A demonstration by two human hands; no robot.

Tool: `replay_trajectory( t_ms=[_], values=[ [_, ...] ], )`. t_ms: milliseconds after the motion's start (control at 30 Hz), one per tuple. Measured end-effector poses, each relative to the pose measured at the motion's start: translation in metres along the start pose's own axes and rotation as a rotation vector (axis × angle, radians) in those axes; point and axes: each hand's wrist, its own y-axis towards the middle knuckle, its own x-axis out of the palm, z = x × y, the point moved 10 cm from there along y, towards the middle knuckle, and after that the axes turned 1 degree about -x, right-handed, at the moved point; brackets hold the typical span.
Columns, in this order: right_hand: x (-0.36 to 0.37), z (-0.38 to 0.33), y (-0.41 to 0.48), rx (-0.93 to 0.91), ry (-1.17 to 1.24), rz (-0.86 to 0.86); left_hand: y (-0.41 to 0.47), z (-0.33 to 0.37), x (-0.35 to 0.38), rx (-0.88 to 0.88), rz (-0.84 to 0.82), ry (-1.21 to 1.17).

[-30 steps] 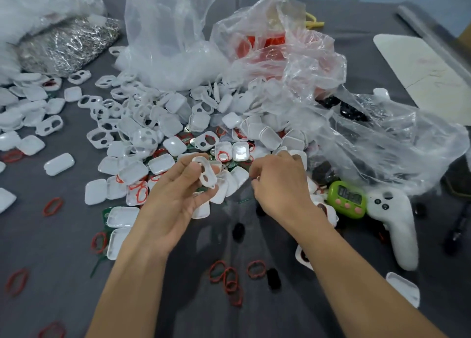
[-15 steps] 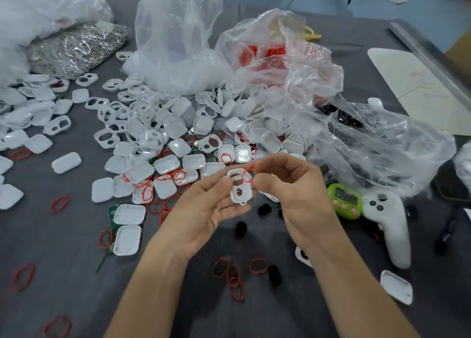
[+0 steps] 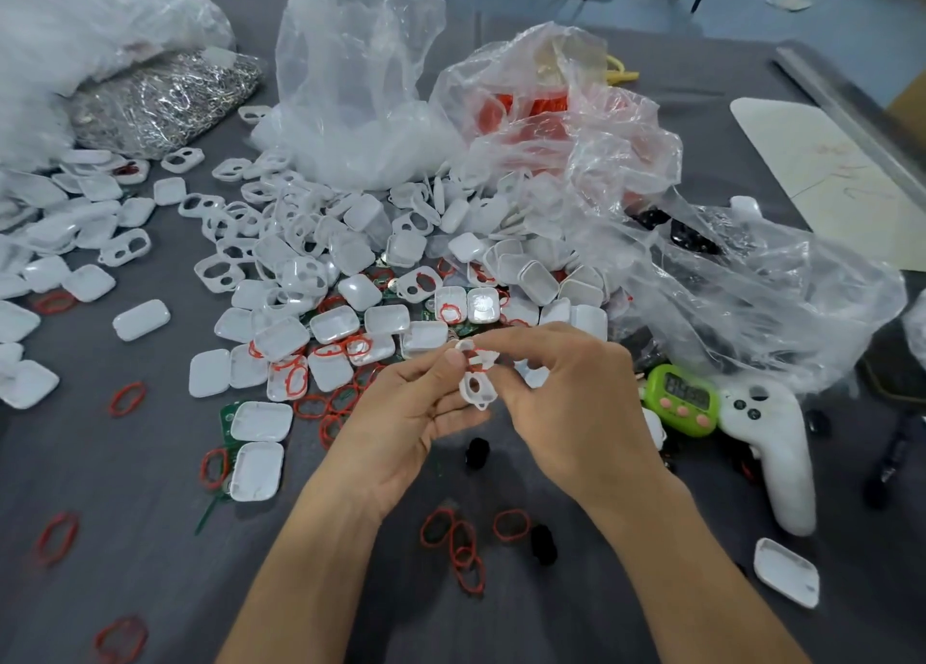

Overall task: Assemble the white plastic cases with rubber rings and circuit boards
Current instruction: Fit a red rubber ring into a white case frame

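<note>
Over the grey table (image 3: 150, 538), the left hand (image 3: 401, 428) pinches a white case frame (image 3: 476, 388). The right hand (image 3: 576, 403) pinches a red rubber ring (image 3: 482, 354) onto it. The green timer (image 3: 681, 398) has blurred, unreadable digits.

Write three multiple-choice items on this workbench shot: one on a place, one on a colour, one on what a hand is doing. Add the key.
1. Where does the green timer stand?
A. Atop the bag of metal clips
B. Between the right hand and the white controller
C. Under the left forearm

2. What colour are the loose rubber rings?
A. Blue
B. Yellow
C. Red

3. What is the left hand doing?
A. Pinching a white case frame
B. Lying flat on the table
C. Gripping the controller

Key:
1. B: the timer stands close beside the controller, just right of the right hand.
2. C: every loose ring in view is red.
3. A: thumb and fingers close on the frame, where the right hand pinches a red ring.
</note>
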Motion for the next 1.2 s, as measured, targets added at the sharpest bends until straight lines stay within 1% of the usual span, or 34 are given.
replay_trajectory(
  t_ms=[167, 233, 333, 400, 433, 533, 600, 633, 767, 833, 900, 967, 1033, 1100, 1200],
  values=[
    [0.0, 0.002, 0.0, -0.012, 0.121, 0.03, -0.001, 0.003, 0.003, -0.004, -0.026, -0.004],
    [-0.001, -0.003, -0.002, -0.063, 0.088, 0.067, -0.002, 0.004, 0.002, -0.011, -0.019, -0.01],
    [-0.004, -0.02, -0.008, -0.206, -0.009, 0.13, -0.003, 0.003, 0.001, -0.03, -0.015, -0.005],
    [0.001, -0.027, -0.011, -0.286, -0.048, 0.104, -0.004, 0.003, 0.0, -0.046, -0.026, 0.012],
    [0.004, -0.026, -0.011, -0.285, -0.043, 0.074, -0.004, 0.003, -0.001, -0.052, -0.031, 0.021],
    [0.01, -0.017, -0.006, -0.22, 0.009, 0.006, -0.004, 0.001, -0.004, -0.066, -0.037, 0.024],
    [0.01, -0.014, -0.005, -0.176, 0.065, -0.003, -0.003, -0.002, -0.005, -0.072, -0.036, -0.013],
    [0.009, -0.008, -0.004, -0.126, 0.137, 0.006, -0.003, -0.003, -0.006, -0.071, -0.032, -0.039],
    [0.009, 0.038, -0.004, 0.23, 0.618, 0.055, -0.001, 0.003, -0.015, 0.002, 0.053, -0.073],
    [0.01, 0.046, -0.006, 0.287, 0.735, 0.07, 0.0, 0.006, -0.02, 0.045, 0.117, -0.025],
    [0.013, 0.045, -0.007, 0.285, 0.792, 0.065, 0.0, 0.009, -0.023, 0.093, 0.175, 0.085],
    [0.016, 0.044, -0.009, 0.277, 0.807, 0.053, 0.0, 0.013, -0.022, 0.151, 0.216, 0.18],
    [0.019, 0.044, -0.01, 0.263, 0.771, 0.034, -0.001, 0.016, -0.02, 0.187, 0.234, 0.188],
    [0.022, 0.044, -0.011, 0.239, 0.687, 0.01, -0.001, 0.015, -0.019, 0.174, 0.253, 0.21],
    [0.019, 0.041, -0.011, 0.187, 0.494, 0.018, 0.0, 0.008, -0.022, 0.118, 0.271, 0.236]
  ],
)
